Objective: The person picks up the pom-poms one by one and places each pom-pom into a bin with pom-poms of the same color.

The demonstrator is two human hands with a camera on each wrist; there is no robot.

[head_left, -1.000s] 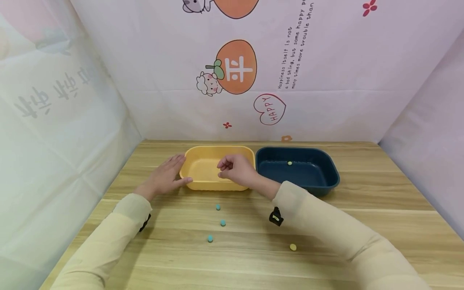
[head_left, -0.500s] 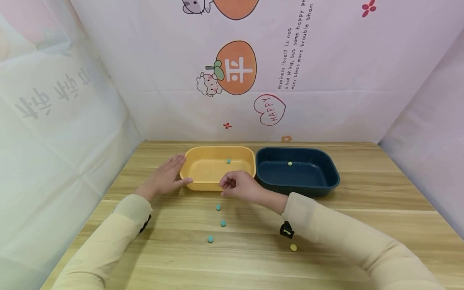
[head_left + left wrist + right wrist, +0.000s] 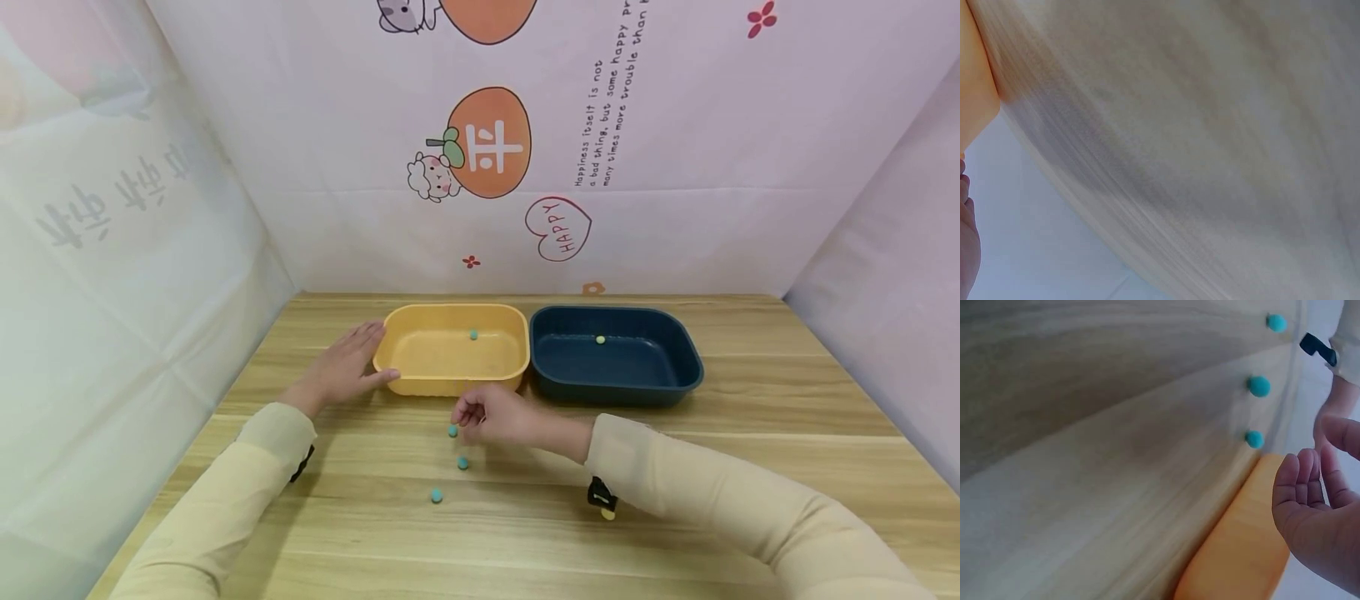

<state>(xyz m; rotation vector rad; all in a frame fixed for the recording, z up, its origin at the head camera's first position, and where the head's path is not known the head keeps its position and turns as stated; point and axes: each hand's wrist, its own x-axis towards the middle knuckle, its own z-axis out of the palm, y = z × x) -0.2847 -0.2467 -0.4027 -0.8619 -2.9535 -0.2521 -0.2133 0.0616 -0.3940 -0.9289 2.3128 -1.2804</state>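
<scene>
In the head view my left hand (image 3: 337, 367) rests against the left end of the yellow bin (image 3: 420, 385), its thumb at the front rim and its fingers extended along the side. My right hand (image 3: 498, 417) hovers in front of that bin, fingers bent and thumb apart. Nothing shows between them in the right wrist view, where the hand (image 3: 1319, 512) is near the bin's orange-looking wall (image 3: 1235, 550). Just by its fingertips lies a small turquoise piece (image 3: 452, 431). Two more turquoise pieces lie nearer, one mid-table (image 3: 462, 463) and one lower left (image 3: 437, 496). Another turquoise piece (image 3: 473, 335) sits inside the yellow bin.
A dark blue bin (image 3: 615, 392) adjoins the yellow one on the right, with a small yellow piece (image 3: 600, 340) inside. Another yellow piece (image 3: 608, 515) is partly hidden under my right wrist's black strap (image 3: 602, 495). Printed cloth (image 3: 337, 242) hangs behind the wooden table (image 3: 360, 542).
My right hand has come out of the yellow bin toward me, down to the nearest turquoise piece. A turquoise piece now shows inside the bin. My left hand stays in place.
</scene>
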